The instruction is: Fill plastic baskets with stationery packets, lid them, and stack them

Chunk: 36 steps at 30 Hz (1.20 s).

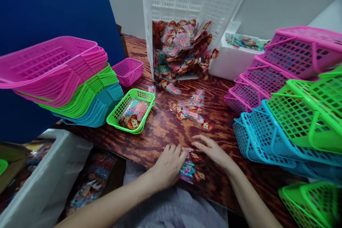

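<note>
Two hands work at the desk (pixel 160 128): the left hand (pixel 169 165) lies on packets (pixel 189 171) near its front edge, fingers bent, but I cannot tell whether they grip; the right hand (pixel 212 149), just beside, has loosely open fingers. One green basket (pixel 116 113) holds more packets, overlapping, impossible to count. One pink basket (pixel 129 72) stands behind. The right-side baskets (pixel 290 108) are partly cut off.

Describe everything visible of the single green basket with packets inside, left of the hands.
The green basket looks plastic: bright green, lattice walls, rounded corners. It sits upright, open side up, on the wood-patterned table, beside the stack of baskets. Clear packets with red-haired cartoon figures lie inside. A second green edge shows under the near rim; folded handle or nested basket, I can't tell. Neither the left hand nor the right hand touches it.
</note>
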### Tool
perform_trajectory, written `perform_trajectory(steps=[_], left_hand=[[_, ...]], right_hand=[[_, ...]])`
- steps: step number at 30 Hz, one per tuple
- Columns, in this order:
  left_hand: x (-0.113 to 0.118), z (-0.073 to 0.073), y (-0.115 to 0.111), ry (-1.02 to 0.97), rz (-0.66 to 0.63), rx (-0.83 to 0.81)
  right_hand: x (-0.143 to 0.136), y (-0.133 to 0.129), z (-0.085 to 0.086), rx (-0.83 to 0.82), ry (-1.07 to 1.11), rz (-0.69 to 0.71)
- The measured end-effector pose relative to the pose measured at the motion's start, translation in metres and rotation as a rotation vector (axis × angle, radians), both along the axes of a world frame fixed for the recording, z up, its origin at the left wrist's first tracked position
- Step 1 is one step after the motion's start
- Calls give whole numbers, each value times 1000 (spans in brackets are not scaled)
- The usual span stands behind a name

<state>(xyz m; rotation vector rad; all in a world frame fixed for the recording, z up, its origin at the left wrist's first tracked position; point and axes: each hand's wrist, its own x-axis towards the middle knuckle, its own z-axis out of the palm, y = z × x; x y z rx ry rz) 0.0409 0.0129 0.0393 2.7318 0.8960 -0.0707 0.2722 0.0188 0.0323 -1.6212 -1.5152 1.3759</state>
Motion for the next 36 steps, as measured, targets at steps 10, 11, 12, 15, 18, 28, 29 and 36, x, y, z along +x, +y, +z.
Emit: perform_trajectory(steps=[10, 11, 12, 15, 18, 28, 29, 36], left_hand=[[7, -2, 12, -3, 7, -13], [7, -3, 11, 2, -3, -2], [7, -4, 11, 10, -12, 8], [6, -11, 8, 20, -49, 43], [6, -15, 5, 9, -70, 90], [8, -6, 17, -64, -7, -11], [9, -6, 18, -65, -6, -12], [8, 0, 23, -35, -20, -21]], right_hand=[[-4, -14, 21, 174, -303, 15], [-11, -19, 24, 200, -387, 116], [-20, -24, 25, 226, -461, 225], [-45, -40, 14, 318, -626, 428], [-57, -49, -3, 419, -706, 415], [-59, -30, 19, 327, -723, 488], [-59, -28, 22, 315, -718, 494], [-60, -26, 20, 306, -756, 510]])
